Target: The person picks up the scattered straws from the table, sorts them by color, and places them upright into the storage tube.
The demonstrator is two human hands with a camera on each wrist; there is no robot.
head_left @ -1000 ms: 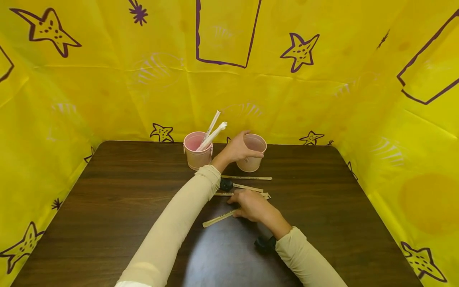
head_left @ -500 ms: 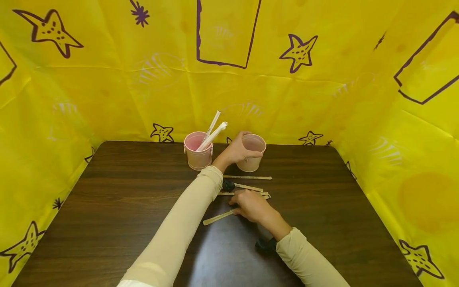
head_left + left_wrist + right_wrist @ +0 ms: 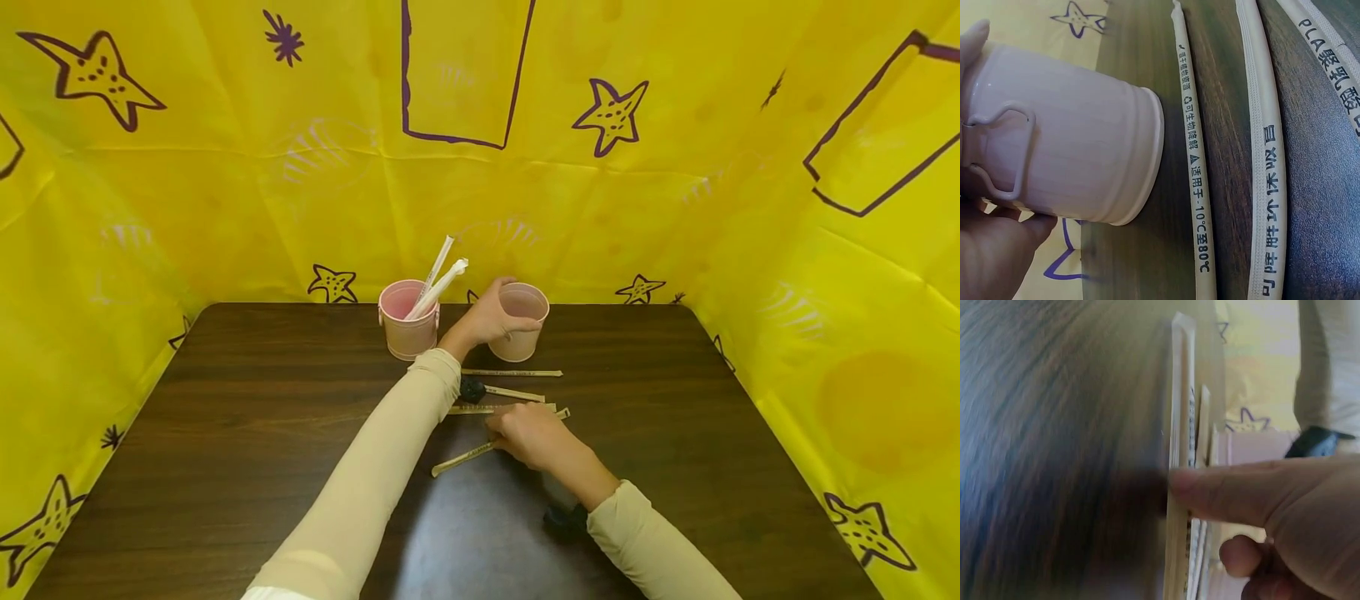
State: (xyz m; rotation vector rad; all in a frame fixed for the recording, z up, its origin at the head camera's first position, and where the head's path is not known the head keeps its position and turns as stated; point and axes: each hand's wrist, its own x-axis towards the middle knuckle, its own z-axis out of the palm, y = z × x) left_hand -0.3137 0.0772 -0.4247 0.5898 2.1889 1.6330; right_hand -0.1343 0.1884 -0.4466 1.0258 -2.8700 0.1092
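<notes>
My left hand (image 3: 491, 318) grips the right-hand pink bucket (image 3: 525, 343) around its upper part, thumb along the near rim. In the left wrist view this bucket (image 3: 1072, 137) stands upright on the table, its handle loop facing the camera. My right hand (image 3: 534, 437) pinches a paper-wrapped straw (image 3: 461, 459) low over the table, the straw slanting up to the right. The thumb lies across this wrapped straw (image 3: 1182, 394) in the right wrist view; the fingers behind it are hidden. Several more wrapped straws (image 3: 517, 373) lie between my right hand and the buckets.
A second pink bucket (image 3: 408, 337) stands to the left, with wrapped straws (image 3: 441, 287) leaning out of it. The dark wood table (image 3: 247, 400) meets a yellow sheet (image 3: 225, 208) with purple drawings at its back and sides. My left forearm crosses over the table's middle.
My right hand has drawn slightly right and toward me, and the pinched straw has shifted right with it. The left hand keeps its grip on the bucket. The head view has tilted slightly.
</notes>
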